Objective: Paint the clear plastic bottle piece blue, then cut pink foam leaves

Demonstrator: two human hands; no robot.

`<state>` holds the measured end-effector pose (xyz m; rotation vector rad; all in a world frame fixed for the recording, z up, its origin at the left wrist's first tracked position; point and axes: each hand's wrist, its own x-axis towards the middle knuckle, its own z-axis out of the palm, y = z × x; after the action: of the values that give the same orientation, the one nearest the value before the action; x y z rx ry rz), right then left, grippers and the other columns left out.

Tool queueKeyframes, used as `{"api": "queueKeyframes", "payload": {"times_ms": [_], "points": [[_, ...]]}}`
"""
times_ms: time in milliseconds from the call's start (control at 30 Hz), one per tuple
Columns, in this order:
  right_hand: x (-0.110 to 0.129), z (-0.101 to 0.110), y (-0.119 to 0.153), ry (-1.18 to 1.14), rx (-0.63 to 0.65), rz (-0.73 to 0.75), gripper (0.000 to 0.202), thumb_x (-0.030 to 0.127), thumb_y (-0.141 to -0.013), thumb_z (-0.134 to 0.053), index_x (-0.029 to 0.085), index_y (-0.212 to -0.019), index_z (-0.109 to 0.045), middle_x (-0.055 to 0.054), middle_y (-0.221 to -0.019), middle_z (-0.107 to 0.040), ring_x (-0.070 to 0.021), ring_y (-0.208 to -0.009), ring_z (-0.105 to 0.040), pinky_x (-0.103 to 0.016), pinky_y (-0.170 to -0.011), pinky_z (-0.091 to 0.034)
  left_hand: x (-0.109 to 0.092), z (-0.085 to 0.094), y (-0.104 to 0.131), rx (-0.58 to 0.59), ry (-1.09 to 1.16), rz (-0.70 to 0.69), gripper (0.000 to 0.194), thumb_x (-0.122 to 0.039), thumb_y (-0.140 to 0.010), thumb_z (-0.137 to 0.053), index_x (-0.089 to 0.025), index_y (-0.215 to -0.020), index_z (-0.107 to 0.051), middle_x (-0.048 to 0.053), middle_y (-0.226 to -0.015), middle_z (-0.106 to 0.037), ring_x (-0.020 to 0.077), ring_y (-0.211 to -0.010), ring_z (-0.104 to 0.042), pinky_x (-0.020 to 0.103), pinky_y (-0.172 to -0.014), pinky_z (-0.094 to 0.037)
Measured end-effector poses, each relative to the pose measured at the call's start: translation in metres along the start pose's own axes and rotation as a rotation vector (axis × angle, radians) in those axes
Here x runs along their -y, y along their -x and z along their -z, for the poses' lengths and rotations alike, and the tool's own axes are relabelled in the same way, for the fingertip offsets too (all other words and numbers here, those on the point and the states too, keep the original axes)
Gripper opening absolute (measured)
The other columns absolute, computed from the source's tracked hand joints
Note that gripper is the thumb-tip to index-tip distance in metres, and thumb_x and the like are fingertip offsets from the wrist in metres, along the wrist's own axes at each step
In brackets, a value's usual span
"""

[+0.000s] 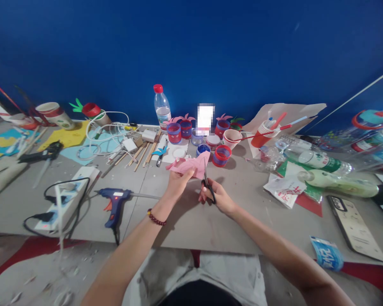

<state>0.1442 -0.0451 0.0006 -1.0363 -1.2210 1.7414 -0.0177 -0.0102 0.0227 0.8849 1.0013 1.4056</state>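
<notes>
In the middle of the head view, my left hand point(178, 182) is closed on a sheet of pink paper point(196, 165), held up above the table. Faint drawn lines show on the paper. My right hand point(219, 195) grips black-handled scissors point(210, 189), with fingers in the loops. The scissor blades point upward and lie against the right part of the paper; whether they are apart I cannot tell. Just behind the paper stand a small blue-lined cup point(203, 149) and a red and purple ring-shaped cup point(221, 156).
A blue glue gun point(116, 199) lies left of my hands, beside a white power strip point(68, 197). At the back stand a red-capped bottle point(162, 108) and a paper cup point(232, 137). Plastic bottles point(319, 160) and a phone point(354, 225) lie on the right.
</notes>
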Motion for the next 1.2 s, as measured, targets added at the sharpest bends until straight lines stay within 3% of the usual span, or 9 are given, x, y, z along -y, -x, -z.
{"api": "queueKeyframes", "payload": {"times_ms": [800,1200], "points": [[-0.0056,0.0018,-0.0013,0.032,-0.003,-0.012,0.057,0.072,-0.072,-0.072,0.022,-0.087,-0.049,0.005,-0.056,-0.057,-0.0117,-0.05,-0.055,-0.022,-0.043,-0.032,-0.0026,-0.0054,0.0021,-0.021,0.058,0.05,0.033,-0.037,-0.063,-0.086,-0.016,-0.083,-0.071,0.006,-0.081,-0.075,0.0182,-0.075,-0.07,0.03,-0.073,-0.058],[-0.0077,0.0019,-0.0023,0.032,-0.009,-0.002,0.057,0.072,-0.074,-0.07,0.022,-0.086,-0.048,0.006,-0.054,-0.056,-0.0115,-0.049,-0.054,-0.022,-0.044,-0.031,-0.0031,-0.0063,0.0038,-0.015,0.061,0.07,0.033,-0.039,-0.064,-0.086,-0.016,-0.08,-0.068,0.003,-0.073,-0.072,0.0159,-0.066,-0.065,0.029,-0.065,-0.055]]}}
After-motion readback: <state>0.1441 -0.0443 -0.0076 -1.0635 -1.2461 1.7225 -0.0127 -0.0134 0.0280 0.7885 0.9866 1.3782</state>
